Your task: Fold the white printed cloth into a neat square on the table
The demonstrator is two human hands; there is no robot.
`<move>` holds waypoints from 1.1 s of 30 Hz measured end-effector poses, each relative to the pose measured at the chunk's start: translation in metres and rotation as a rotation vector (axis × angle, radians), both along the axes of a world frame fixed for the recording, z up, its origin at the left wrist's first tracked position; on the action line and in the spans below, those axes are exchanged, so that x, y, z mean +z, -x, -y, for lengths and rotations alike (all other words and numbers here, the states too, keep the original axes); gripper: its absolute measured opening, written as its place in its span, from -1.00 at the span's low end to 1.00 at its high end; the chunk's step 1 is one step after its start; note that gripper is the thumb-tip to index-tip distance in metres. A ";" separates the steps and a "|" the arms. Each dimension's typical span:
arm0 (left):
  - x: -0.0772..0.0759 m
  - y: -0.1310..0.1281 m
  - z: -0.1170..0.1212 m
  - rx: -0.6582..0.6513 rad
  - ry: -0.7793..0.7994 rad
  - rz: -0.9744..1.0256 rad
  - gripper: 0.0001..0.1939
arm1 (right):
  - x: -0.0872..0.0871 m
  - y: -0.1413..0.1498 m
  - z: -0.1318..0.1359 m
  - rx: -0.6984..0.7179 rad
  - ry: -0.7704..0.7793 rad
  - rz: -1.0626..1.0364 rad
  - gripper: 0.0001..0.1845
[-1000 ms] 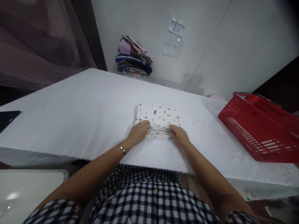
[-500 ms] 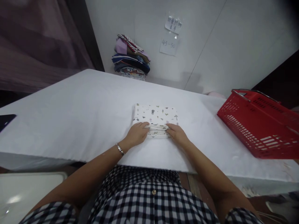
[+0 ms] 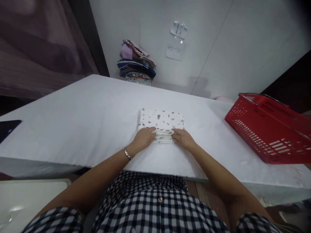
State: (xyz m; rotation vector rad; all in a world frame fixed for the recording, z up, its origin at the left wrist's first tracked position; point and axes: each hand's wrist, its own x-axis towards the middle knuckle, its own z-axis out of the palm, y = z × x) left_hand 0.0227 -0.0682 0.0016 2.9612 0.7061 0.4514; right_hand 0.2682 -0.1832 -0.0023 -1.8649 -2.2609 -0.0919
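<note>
A folded white cloth (image 3: 162,119) with a small scattered print lies on the white-covered table in front of me. Its near edge shows several stacked layers. My left hand (image 3: 143,138) grips the left end of that layered edge, thumb and fingers closed on it. At the right end, my right hand (image 3: 184,139) holds the same edge in a like grip. Both hands rest low, close to the tabletop, and some fingertips are hidden in the folds.
The white tablecloth (image 3: 80,119) covers the table. A red plastic basket (image 3: 264,129) with metal handles stands at the right. Folded clothes (image 3: 137,63) are stacked by the back wall, left of two paper notes (image 3: 174,51). A dark flat object (image 3: 8,127) lies at the left edge.
Both hands keep their hold on the cloth, which looks the same. Only the camera view has shifted slightly.
</note>
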 end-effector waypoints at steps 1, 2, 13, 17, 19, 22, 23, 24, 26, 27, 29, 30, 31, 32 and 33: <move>0.000 0.000 0.000 0.002 -0.002 0.003 -0.75 | 0.000 0.000 0.000 0.007 -0.002 0.005 -0.72; -0.001 0.000 0.001 0.002 -0.008 0.006 -0.73 | 0.000 0.000 0.000 0.014 -0.004 0.007 -0.73; -0.002 0.002 0.002 0.038 0.045 0.042 -0.69 | -0.007 0.002 -0.001 -0.016 -0.101 0.026 -0.71; 0.000 -0.001 0.003 0.047 0.042 0.011 -0.73 | -0.010 0.002 -0.004 0.012 -0.117 0.108 -0.72; 0.001 -0.003 0.004 0.066 0.044 0.003 -0.71 | -0.011 0.002 -0.004 0.011 -0.121 0.120 -0.72; 0.001 -0.002 0.004 0.067 0.019 0.021 -0.68 | -0.011 0.001 0.001 0.012 -0.145 0.087 -0.68; 0.000 -0.001 0.004 0.053 0.000 0.038 -0.68 | -0.011 0.000 0.003 0.019 -0.151 0.076 -0.67; -0.001 0.001 0.004 0.033 -0.025 0.056 -0.68 | -0.010 0.000 0.006 0.029 -0.154 0.072 -0.67; -0.005 0.003 0.003 -0.016 -0.084 0.083 -0.69 | -0.007 -0.001 0.012 0.054 -0.151 0.082 -0.69; -0.008 0.005 0.002 -0.040 -0.115 0.091 -0.70 | -0.006 -0.001 0.014 0.067 -0.148 0.091 -0.70; -0.013 0.007 0.001 -0.072 -0.164 0.102 -0.70 | -0.005 0.000 0.017 0.078 -0.147 0.101 -0.70; -0.016 0.007 0.000 -0.081 -0.179 0.107 -0.71 | -0.004 0.001 0.018 0.078 -0.147 0.102 -0.70; -0.017 0.008 0.000 -0.088 -0.188 0.112 -0.70 | -0.004 0.001 0.018 0.077 -0.147 0.101 -0.70; -0.019 0.008 -0.001 -0.093 -0.191 0.116 -0.70 | -0.004 0.002 0.018 0.079 -0.144 0.100 -0.70; -0.019 0.008 0.000 -0.097 -0.188 0.118 -0.70 | -0.004 0.002 0.018 0.084 -0.140 0.098 -0.70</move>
